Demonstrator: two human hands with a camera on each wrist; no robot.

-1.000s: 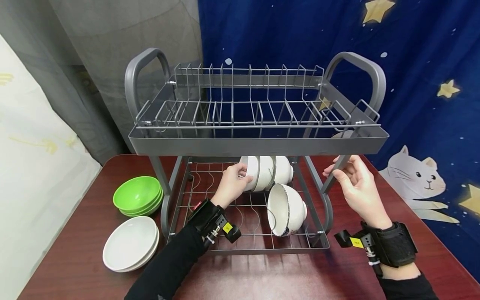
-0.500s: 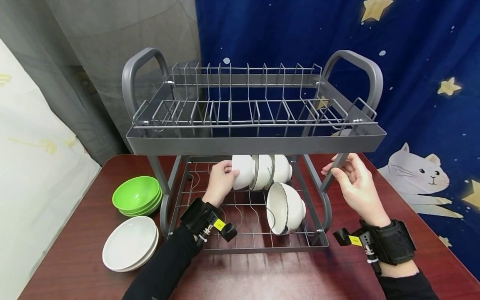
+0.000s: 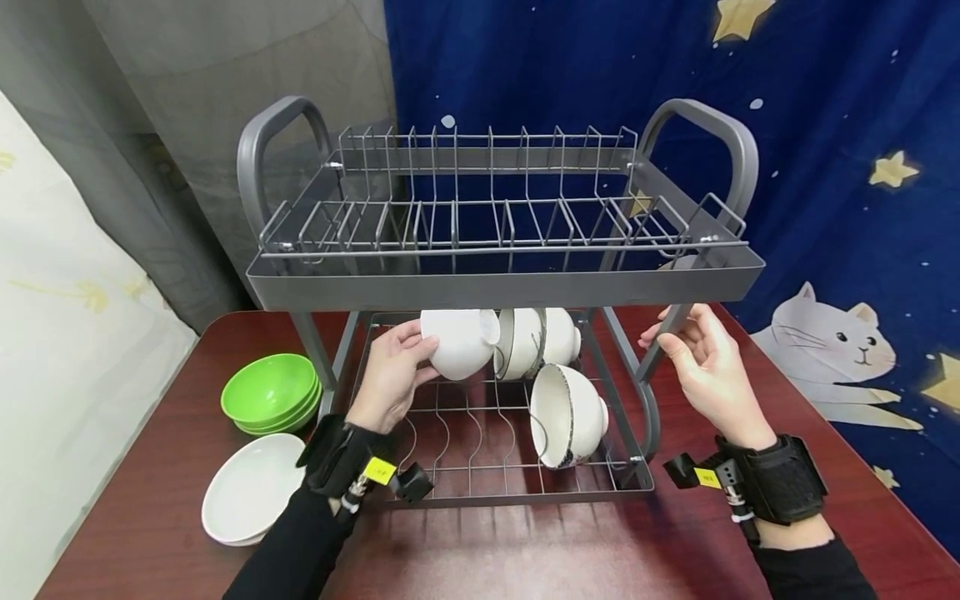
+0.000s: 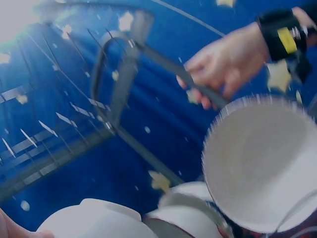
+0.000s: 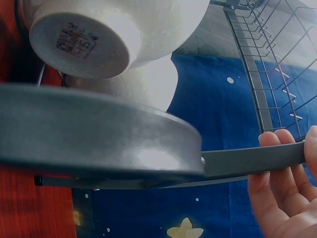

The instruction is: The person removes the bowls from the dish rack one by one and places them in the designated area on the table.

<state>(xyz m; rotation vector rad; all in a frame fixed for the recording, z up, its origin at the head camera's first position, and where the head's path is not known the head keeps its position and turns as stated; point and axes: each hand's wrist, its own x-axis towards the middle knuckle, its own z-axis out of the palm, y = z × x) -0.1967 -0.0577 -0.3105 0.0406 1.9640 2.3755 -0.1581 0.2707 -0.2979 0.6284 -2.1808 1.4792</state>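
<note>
A plain white bowl (image 3: 461,346) is in my left hand (image 3: 386,375), pinched at its rim between thumb and fingers. It is on its side under the rack's upper tier, its foot facing right. Just right of it, two white bowls (image 3: 517,346) with dark rims stand on edge in the lower tier. A larger patterned bowl (image 3: 588,412) stands in front of them, its opening to the left. My right hand (image 3: 708,367) holds the right front post of the grey dish rack (image 3: 502,289); the right wrist view shows its fingers (image 5: 282,188) around the post (image 5: 247,161).
Stacked green bowls (image 3: 270,392) sit on the red-brown table (image 3: 480,554) left of the rack, with white plates (image 3: 251,487) nearer me. The upper tier's wires (image 3: 450,221) overhang the lower wire shelf (image 3: 472,442). Behind hangs a blue starry curtain (image 3: 817,167).
My left hand has drawn the plain white bowl leftward, away from the other bowls, and a gap now shows beside them. The right hand has stayed at the post.
</note>
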